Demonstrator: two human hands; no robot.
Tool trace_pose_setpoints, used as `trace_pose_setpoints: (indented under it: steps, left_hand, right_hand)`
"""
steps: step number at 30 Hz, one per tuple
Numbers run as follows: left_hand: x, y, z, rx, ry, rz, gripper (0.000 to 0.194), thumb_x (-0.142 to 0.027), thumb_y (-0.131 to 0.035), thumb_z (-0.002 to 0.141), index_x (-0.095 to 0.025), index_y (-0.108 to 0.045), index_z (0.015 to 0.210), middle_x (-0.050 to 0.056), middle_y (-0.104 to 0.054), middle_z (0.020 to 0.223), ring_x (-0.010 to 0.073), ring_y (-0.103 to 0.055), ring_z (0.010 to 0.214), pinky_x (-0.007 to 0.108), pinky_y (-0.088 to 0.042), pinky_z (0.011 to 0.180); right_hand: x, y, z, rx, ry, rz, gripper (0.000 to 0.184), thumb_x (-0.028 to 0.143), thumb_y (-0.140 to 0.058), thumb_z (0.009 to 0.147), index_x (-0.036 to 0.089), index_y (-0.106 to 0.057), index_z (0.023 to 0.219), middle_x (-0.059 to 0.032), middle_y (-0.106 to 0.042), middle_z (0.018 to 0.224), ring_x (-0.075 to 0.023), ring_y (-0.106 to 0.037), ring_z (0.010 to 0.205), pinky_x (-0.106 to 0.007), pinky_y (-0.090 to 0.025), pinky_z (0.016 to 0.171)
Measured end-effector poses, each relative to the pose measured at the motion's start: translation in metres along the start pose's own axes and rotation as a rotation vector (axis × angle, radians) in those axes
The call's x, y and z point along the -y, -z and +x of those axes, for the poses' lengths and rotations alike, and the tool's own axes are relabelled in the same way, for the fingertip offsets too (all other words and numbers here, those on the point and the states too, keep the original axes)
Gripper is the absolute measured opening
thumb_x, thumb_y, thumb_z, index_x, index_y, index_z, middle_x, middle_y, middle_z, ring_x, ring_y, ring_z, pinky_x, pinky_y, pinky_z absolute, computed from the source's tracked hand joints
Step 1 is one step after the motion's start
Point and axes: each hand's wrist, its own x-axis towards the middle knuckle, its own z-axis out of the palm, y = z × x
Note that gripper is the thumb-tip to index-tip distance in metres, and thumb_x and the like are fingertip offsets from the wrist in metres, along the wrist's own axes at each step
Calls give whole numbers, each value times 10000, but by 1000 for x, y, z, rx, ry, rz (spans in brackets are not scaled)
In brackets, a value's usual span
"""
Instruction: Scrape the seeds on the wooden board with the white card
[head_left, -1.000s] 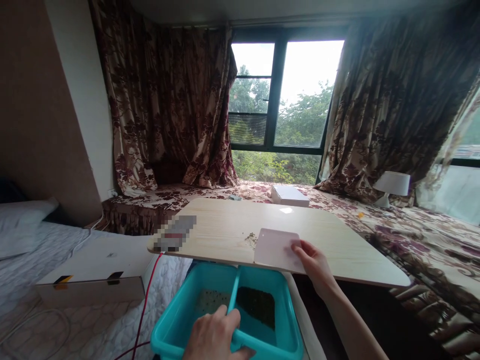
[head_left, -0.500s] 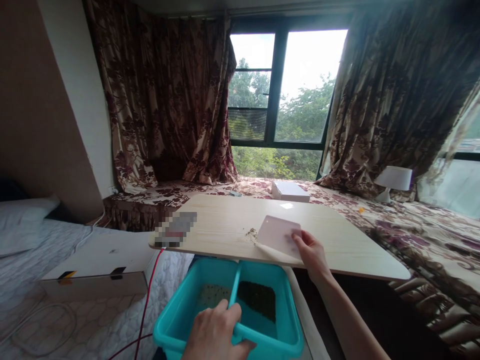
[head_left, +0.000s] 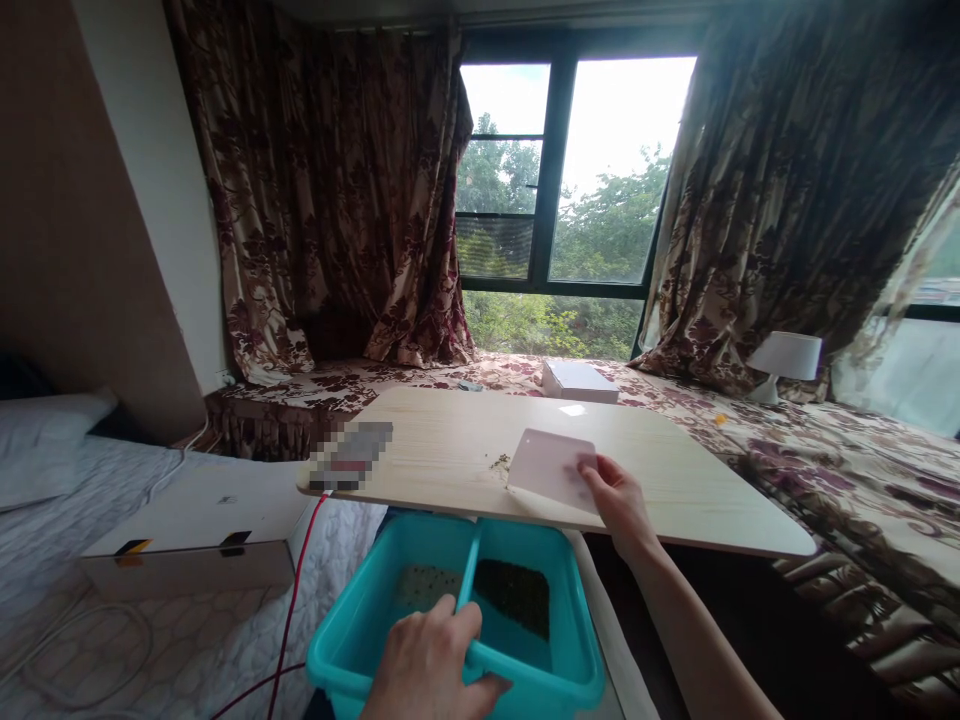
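Between thumb and fingers, my right hand [head_left: 619, 495] pinches a thin, translucent plastic scraper sheet [head_left: 551, 470], tilted over the tabletop. Its left edge is beside a small scatter of dark crumbs [head_left: 500, 462] on the pale wooden table [head_left: 442, 430]. Below the table's near edge stands a turquoise divided bin [head_left: 589, 690]. My left hand [head_left: 435, 650] is closed around the bin's middle divider at the near side. Dark green-brown granules [head_left: 517, 597] lie in the right compartment. The left compartment holds a pale patch with a few dark specks [head_left: 427, 588], partly hidden by my hand.
A blurred-out device [head_left: 352, 457] with a red cable [head_left: 300, 590] is at the table's left end. A white box [head_left: 210, 510] rests on the bed to the left. Behind the table are another white box [head_left: 581, 382] and a small lamp [head_left: 784, 358].
My right hand and the plastic scraper sheet have shifted slightly left, towards the crumbs. My left hand stays on the bin.
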Motion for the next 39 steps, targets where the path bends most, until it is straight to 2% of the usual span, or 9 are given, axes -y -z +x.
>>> trace_pose_setpoints:
  steps: [9, 26, 33, 39]
  left_hand:
    - [0, -1, 0, -8, 9, -12, 163, -358, -602, 727, -254, -590, 851, 6, -606, 913, 235, -573, 894, 298, -371, 739]
    - [0, 1, -1, 11, 0, -4, 167, -372, -564, 746, -248, -590, 855, 18, -605, 937, 235, -574, 897, 295, -378, 728]
    - [0, 0, 0, 2, 3, 1, 160, -352, -588, 726, -249, -588, 848, 10, -606, 916, 242, -575, 885, 303, -378, 723]
    - [8, 2, -1, -35, 6, -9, 138, -365, -586, 747, -246, -574, 817, 4, -611, 883, 230, -588, 880, 280, -366, 692]
  right_hand:
    - [-2, 1, 1, 43, 38, -16, 333, 382, -617, 666, 144, -683, 889, -76, -720, 821, -190, -645, 698, -272, -482, 592]
    - [-3, 0, -1, 37, 42, -3, 373, 408, -628, 659, 141, -678, 915, -86, -721, 838, -209, -654, 728, -293, -497, 615]
    - [-3, -12, -2, 64, 54, 20, 418, 475, -638, 652, 148, -674, 911, -88, -721, 825, -226, -662, 783, -306, -507, 656]
    - [-8, -24, 1, 96, 46, 61, 377, 458, -651, 646, 155, -668, 869, -80, -719, 834, -218, -652, 792, -310, -497, 694]
